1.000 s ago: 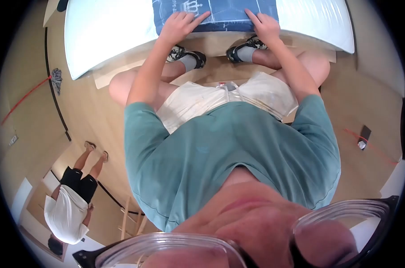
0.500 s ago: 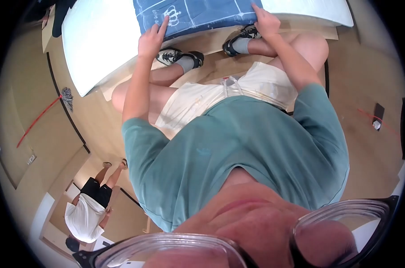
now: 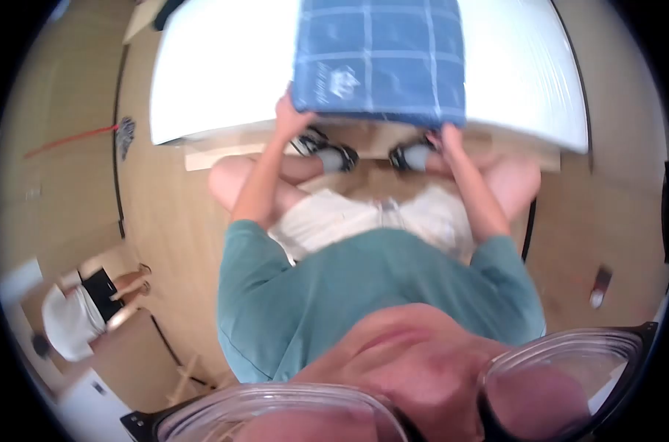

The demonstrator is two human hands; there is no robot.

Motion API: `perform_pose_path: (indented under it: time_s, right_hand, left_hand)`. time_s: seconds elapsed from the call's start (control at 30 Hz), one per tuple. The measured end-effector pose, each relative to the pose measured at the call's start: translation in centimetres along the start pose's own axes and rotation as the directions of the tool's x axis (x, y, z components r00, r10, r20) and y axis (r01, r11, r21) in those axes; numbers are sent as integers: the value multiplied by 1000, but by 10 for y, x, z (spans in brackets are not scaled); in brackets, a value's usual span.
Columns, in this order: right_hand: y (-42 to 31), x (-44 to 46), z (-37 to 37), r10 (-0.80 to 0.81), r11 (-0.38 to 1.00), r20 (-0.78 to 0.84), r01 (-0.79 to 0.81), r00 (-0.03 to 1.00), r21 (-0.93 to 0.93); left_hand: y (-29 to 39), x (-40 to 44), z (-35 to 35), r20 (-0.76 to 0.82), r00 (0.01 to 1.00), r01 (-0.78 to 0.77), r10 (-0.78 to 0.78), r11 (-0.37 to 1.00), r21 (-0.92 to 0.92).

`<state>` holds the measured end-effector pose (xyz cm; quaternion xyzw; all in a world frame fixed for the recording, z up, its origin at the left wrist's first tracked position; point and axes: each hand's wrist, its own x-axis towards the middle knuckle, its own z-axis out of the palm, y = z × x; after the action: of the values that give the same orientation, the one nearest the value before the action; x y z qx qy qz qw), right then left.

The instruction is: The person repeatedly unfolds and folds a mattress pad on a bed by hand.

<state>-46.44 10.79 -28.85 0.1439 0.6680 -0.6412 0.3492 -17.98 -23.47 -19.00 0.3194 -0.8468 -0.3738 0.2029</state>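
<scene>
A folded blue cloth (image 3: 382, 59) with white check lines and a crown print lies on the white mattress (image 3: 224, 66), at its near edge. It looks like bedding, but its exact kind does not show. My left hand (image 3: 291, 116) is closed on the cloth's near left corner, thumb along the front edge and fingers partly hidden at the side. At the near right corner, my right hand (image 3: 448, 137) grips the edge, its fingertips partly hidden and blurred.
My crossed legs and dark shoes (image 3: 342, 157) are close below the mattress edge. A red-handled mop (image 3: 124, 138) lies on the floor at left, a dark object (image 3: 601, 283) at right. Another person in a white shirt (image 3: 70, 324) is at lower left.
My hands have gone from pointing fingers on top of the cloth to holding its near corners. The view has shifted, so more of the cloth shows.
</scene>
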Motion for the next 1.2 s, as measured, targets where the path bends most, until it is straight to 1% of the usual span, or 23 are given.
perform_pose_path:
  time_s: [0.03, 0.07, 0.1, 0.13, 0.23, 0.33, 0.37, 0.5, 0.53, 0.57, 0.6, 0.67, 0.7, 0.77, 0.8, 0.93, 0.97, 1.0, 1.03, 1.07, 1.1, 1.17, 1.2]
  right_hand:
    - [-4, 13, -2, 10, 994, 59, -17, 998, 106]
    - [-29, -12, 9, -99, 990, 43, 94, 994, 104]
    - [-40, -16, 17, -162, 985, 40, 159, 986, 70]
    - [-54, -13, 20, -210, 977, 20, 210, 977, 28]
    - [-41, 26, 9, -232, 971, 116, 224, 966, 79]
    - [-39, 44, -3, -176, 984, 203, 177, 963, 12]
    - [-22, 71, -4, -224, 973, 107, 228, 969, -26]
    - [-13, -4, 10, -230, 965, -69, 218, 971, -143]
    - [-4, -14, 5, -542, 796, -149, 448, 827, -407]
    - [-10, -13, 16, -803, 519, -144, 560, 579, -645]
    - [-22, -23, 29, -810, 522, -154, 575, 566, -630]
    - [-33, -67, 32, -924, 172, 99, 632, 370, -756]
    - [-36, -71, 34, -924, 173, 96, 628, 370, -759]
    - [-42, -80, 36, -897, -94, 306, 540, 318, -837]
    - [-42, -80, 38, -868, -122, 348, 528, 354, -840]
    - [-55, -97, 46, -804, -169, 404, 485, 435, -858]
    - [-51, -88, 42, -795, -231, 460, 505, 395, -832]
    - [-53, -83, 42, -784, -253, 480, 504, 393, -826]
    - [-53, -72, 41, -805, -312, 505, 502, 311, -807]
    - [-59, -80, 52, -817, -265, 406, 360, 409, -895]
    - [-61, -80, 55, -813, -330, 456, 361, 361, -873]
    - [-62, -92, 68, -767, -485, 607, 433, 206, -760]
    - [-62, -93, 76, -759, -481, 618, 462, 205, -745]
  left_hand:
    - [-7, -2, -2, -36, 999, -42, 39, 997, -69]
    - [-23, -1, 4, -5, 996, 83, -86, 974, -211]
    - [-21, -4, 4, 9, 971, 239, -239, 964, -114]
    - [-39, 1, 12, 41, 986, 167, -162, 966, -199]
    - [-32, -8, 20, -26, 972, 228, -232, 967, -112]
    - [-33, -8, 21, -18, 977, 200, -210, 951, -236]
    - [-43, -3, 28, -17, 978, 195, -206, 949, -249]
    - [-43, -17, 24, 74, 969, 245, -235, 886, -393]
    - [-40, -22, 24, 60, 960, 278, -274, 903, -328]
    - [-35, -12, 19, 37, 952, 302, -303, 917, -262]
    - [-34, -7, 15, 25, 959, 278, -281, 926, -255]
    - [-39, -18, 21, 23, 967, 248, -253, 920, -304]
    - [-38, -16, 19, 28, 968, 248, -251, 920, -305]
    - [-40, -20, 22, -45, 959, 262, -281, 934, -244]
    - [-40, -20, 20, 11, 947, 309, -321, 903, -297]
    - [-63, -8, 35, 30, 983, 174, -179, 883, -436]
    - [-62, -11, 32, 2, 978, 200, -209, 930, -310]
    - [-63, -15, 41, -69, 967, 211, -247, 919, -334]
    - [-44, -19, 17, -26, 979, 191, -204, 946, -260]
    - [-58, -14, 23, -205, 979, -11, 0, 999, -49]
    - [-49, -21, 26, -325, 944, 41, -54, 998, -47]
    - [-55, -16, 30, -215, 964, 134, -159, 983, -123]
    - [-52, -18, 26, -163, 970, 156, -181, 975, -157]
